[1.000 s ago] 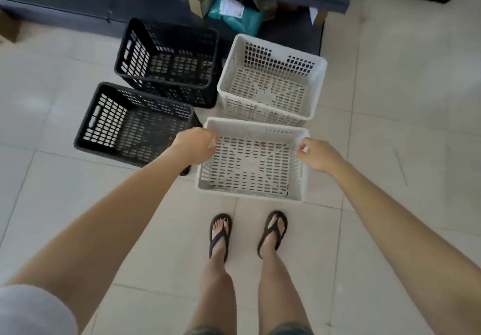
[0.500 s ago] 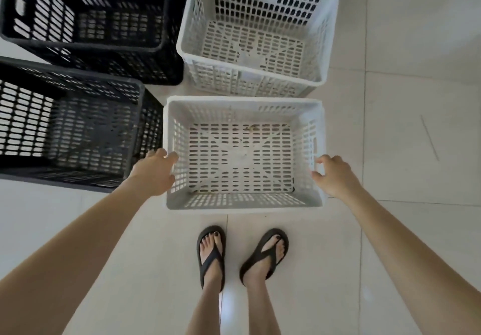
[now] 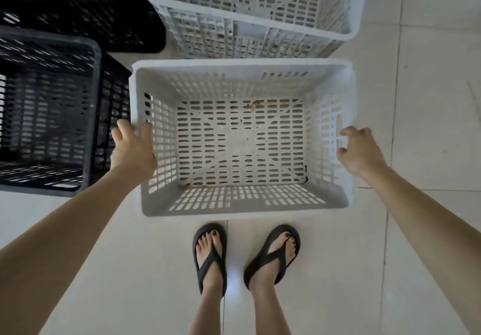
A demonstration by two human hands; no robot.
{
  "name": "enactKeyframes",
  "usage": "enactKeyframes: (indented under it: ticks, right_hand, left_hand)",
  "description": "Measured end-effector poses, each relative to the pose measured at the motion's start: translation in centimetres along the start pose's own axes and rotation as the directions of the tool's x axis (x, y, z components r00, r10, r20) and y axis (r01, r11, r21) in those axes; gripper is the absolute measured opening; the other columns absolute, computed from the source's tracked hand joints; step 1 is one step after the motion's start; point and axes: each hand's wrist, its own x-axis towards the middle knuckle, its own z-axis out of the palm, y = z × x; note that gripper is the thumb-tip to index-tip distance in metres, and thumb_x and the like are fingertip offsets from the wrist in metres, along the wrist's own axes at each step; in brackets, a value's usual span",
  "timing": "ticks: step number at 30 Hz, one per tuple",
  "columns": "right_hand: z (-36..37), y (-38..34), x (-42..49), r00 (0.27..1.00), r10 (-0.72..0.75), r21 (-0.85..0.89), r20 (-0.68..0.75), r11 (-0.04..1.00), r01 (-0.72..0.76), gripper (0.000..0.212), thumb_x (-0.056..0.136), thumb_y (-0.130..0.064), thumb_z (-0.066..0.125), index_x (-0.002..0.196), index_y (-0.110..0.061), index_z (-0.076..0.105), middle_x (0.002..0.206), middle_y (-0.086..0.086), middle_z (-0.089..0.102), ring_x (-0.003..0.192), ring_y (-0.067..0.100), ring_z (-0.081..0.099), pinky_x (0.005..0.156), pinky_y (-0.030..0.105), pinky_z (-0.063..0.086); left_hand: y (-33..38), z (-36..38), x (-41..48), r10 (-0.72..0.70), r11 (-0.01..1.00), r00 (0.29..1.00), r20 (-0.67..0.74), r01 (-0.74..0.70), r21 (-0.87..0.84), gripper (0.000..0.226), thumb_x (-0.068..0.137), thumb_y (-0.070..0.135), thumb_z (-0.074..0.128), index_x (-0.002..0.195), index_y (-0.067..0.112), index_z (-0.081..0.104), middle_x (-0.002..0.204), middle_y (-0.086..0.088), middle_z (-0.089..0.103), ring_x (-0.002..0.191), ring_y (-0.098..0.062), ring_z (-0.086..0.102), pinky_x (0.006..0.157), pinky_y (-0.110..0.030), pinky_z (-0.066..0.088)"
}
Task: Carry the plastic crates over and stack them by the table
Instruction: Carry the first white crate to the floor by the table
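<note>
Flanking slotted white crate: left hand, right hand.

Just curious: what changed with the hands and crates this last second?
Both hands slid back along the near white crate from its far corners. The left hand touches the rim, fingers spread; the right hand curls by the handle slot, grip unclear. The far white crate and black crates stayed.

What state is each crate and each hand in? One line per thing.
Near white crate: upright, empty.
Far white crate: upright, empty.
Near black crate: upright, empty.
Far black crate: upright, cropped.
Left hand: fingers straight, touching near white crate's rim.
Right hand: fingers curled at its rim; grip unclear.
</note>
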Motion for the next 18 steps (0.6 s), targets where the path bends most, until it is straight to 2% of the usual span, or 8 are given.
enactKeyframes:
  ticks: [2,4,7,9,11,15,18]
  right_hand:
    - [0.1,0.4,0.5,1.000,-0.011,0.014,0.006,1.000,0.011,0.048,0.089,0.002,0.049,0.135,-0.012,0.044,0.129,0.020,0.040,0.096,0.038,0.057,0.077,0.034,0.047]
    - [0.1,0.7,0.7,0.999,-0.038,-0.001,-0.021,0.999,0.038,0.051,0.086,0.009,0.048,0.132,-0.012,0.045,0.121,0.020,0.044,0.091,0.037,0.057,0.076,0.036,0.050]
    - [0.0,1.6,0.6,0.999,-0.042,0.006,-0.010,0.999,0.042,0.051,0.083,0.012,0.048,0.129,-0.011,0.047,0.117,0.020,0.046,0.090,0.035,0.056,0.077,0.038,0.051]
    - [-0.5,2.5,0.0,1.000,-0.030,0.021,0.000,0.999,0.030,0.051,0.082,0.012,0.050,0.128,-0.011,0.048,0.115,0.019,0.048,0.085,0.032,0.053,0.072,0.036,0.050]
    - [-1.4,3.7,-1.1,1.000,-0.019,0.026,0.006,0.999,0.019,0.051,0.082,0.012,0.052,0.127,-0.012,0.049,0.114,0.018,0.048,0.083,0.030,0.052,0.069,0.033,0.046]
    - [-4.7,6.4,-3.9,0.999,0.005,0.052,0.036,0.999,-0.007,0.051,0.083,0.012,0.052,0.127,-0.013,0.051,0.114,0.016,0.050,0.091,0.031,0.055,0.075,0.034,0.049]
    - [-8.6,8.6,-6.0,0.998,0.023,0.070,0.059,0.997,-0.027,0.051,0.082,0.012,0.047,0.125,-0.014,0.052,0.114,0.016,0.051,0.094,0.031,0.056,0.075,0.036,0.050]
  left_hand:
    - [0.0,0.0,0.8,-0.032,0.997,0.998,0.049,0.036,-0.068,0.054,0.078,-0.010,0.051,0.129,0.005,0.038,0.125,-0.030,0.031,0.106,-0.048,0.041,0.090,-0.052,0.045]
    - [-0.1,-0.5,1.3,-0.063,0.992,0.993,0.100,0.074,-0.106,0.053,0.080,-0.010,0.050,0.129,0.005,0.038,0.122,-0.030,0.031,0.094,-0.049,0.051,0.080,-0.051,0.048]
    - [0.4,-1.2,1.1,-0.066,0.994,0.988,0.136,0.078,-0.081,0.050,0.081,-0.010,0.050,0.126,0.004,0.036,0.119,-0.031,0.035,0.073,-0.038,0.052,0.068,-0.045,0.048]
    - [1.0,-1.8,0.2,-0.039,0.996,0.991,0.128,0.048,-0.069,0.049,0.080,-0.008,0.053,0.126,0.001,0.037,0.119,-0.031,0.038,0.074,-0.034,0.048,0.072,-0.044,0.048]
    - [1.6,-2.9,-1.0,-0.025,0.999,0.992,0.123,0.030,-0.041,0.050,0.079,-0.003,0.059,0.124,0.001,0.038,0.119,-0.030,0.042,0.083,-0.040,0.053,0.074,-0.044,0.048]
    - [3.5,-6.7,-3.5,0.007,0.997,0.986,0.166,0.005,-0.075,0.043,0.076,-0.008,0.057,0.113,0.006,0.039,0.109,-0.028,0.043,0.072,-0.037,0.052,0.060,-0.038,0.045]
    - [5.7,-10.9,-5.6,0.081,0.995,0.978,0.191,-0.067,-0.079,0.036,0.074,-0.007,0.057,0.100,0.007,0.037,0.101,-0.026,0.049,0.072,-0.037,0.056,0.055,-0.037,0.042]
